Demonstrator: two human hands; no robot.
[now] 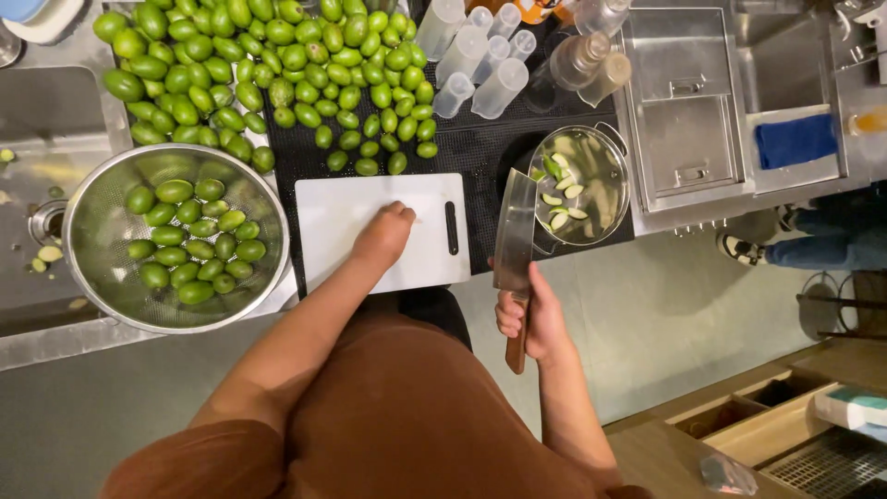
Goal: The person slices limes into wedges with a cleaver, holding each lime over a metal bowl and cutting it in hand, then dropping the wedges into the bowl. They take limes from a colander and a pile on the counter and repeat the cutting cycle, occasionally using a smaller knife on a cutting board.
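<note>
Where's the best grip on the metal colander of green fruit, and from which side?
Take the colander by its rolled rim at the near edge, coming from the person's side. No handles show, green fruit fills the bowl, and the loose fruit pile crowds the far edge. Two hands seem safer.

— Any packaging in sight?
— A flat white pack with a teal band (855, 407) lies at the far right, beside a wooden compartment (776, 420).
— Anything else?
— A crumpled clear wrapper (727, 475) sits on the wooden counter (656, 453) below it. An orange label (531, 9) shows at the top edge, behind the clear tubes (480, 55).
</note>
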